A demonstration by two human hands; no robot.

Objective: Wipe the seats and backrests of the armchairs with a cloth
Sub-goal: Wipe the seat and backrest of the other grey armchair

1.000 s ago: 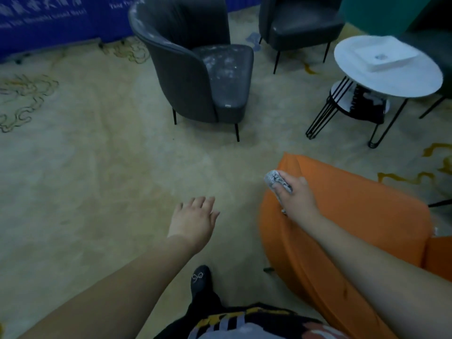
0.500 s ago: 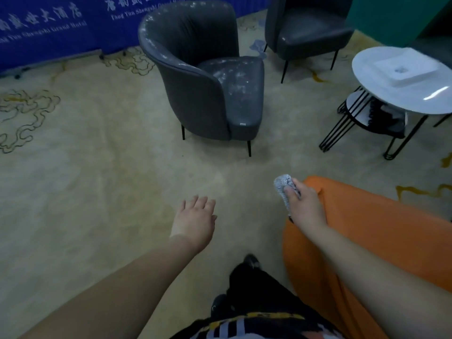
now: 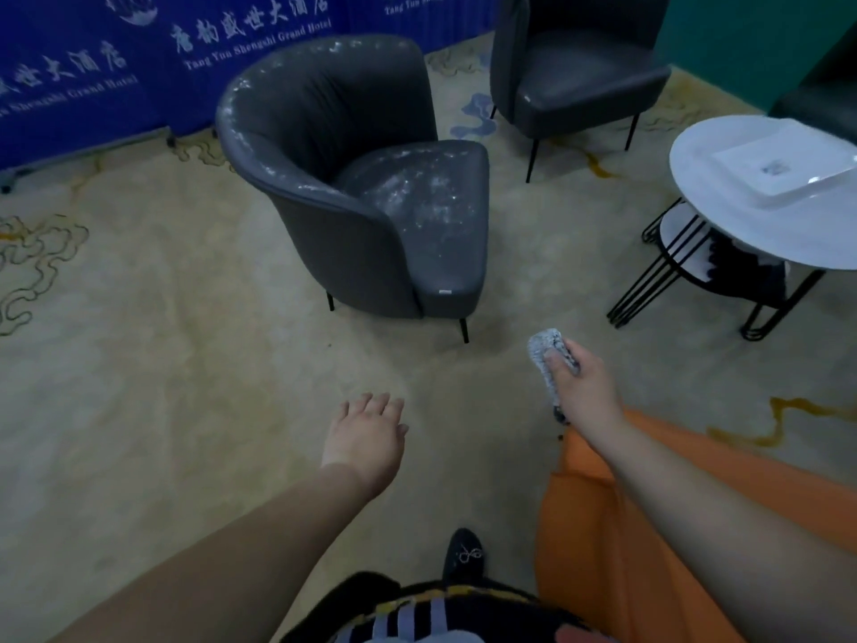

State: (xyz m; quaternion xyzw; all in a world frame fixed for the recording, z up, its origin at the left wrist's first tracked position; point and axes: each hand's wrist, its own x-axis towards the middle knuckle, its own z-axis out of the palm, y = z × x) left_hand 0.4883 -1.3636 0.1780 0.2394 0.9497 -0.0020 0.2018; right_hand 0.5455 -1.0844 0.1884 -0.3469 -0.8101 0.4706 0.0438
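A dark grey armchair stands ahead on the carpet, its seat and backrest rim speckled with whitish marks. A second dark grey armchair stands behind it to the right. An orange armchair fills the lower right, under my right forearm. My right hand grips a bunched grey cloth in the air beyond the orange chair's edge. My left hand hovers over the carpet with fingers straight, holding nothing.
A round white side table on black wire legs stands at the right with a white square dish on top. A blue banner wall runs along the back left. Beige patterned carpet lies between me and the grey chair. My black shoe shows below.
My view has advanced toward the speckled grey armchair. My right hand with the cloth has left the orange chair's top edge and now hangs over the carpet. My left hand stays open.
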